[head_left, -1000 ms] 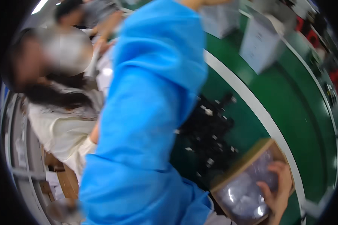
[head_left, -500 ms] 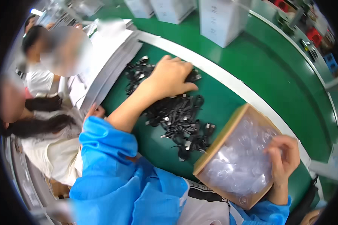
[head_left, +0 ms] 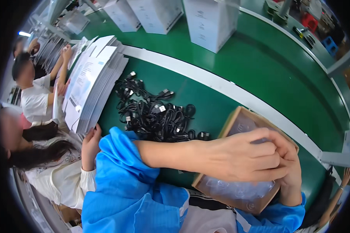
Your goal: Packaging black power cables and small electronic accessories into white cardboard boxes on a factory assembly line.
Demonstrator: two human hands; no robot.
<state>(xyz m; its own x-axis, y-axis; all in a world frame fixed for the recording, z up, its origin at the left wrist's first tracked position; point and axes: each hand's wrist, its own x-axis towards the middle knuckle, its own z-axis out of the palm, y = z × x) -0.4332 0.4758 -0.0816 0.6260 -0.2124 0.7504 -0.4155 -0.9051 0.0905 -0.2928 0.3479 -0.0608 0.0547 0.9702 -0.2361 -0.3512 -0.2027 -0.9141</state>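
My left arm stretches across to the right, and my left hand [head_left: 243, 157] is above an open cardboard box [head_left: 228, 123]. There it meets my right hand [head_left: 293, 171] at the box's right side. The fingers of both hands are curled and pressed together. Whatever lies between them is hidden. Clear, crinkled plastic bags [head_left: 237, 190] fill the box, partly covered by my left hand and wrist. To the left, a heap of black coiled cables [head_left: 155, 116] with metal plugs lies on the green table, its near edge behind my left forearm.
A tall stack of flat white printed cartons [head_left: 99, 83] stands left of the cables, with a co-worker's hand [head_left: 91, 143] at its near end. Tall white boxes [head_left: 212, 27] stand beyond the white rail [head_left: 190, 77]. Other people sit at the left.
My left hand has left the cable heap and swung right over the box to meet my right hand. The view has shifted somewhat.
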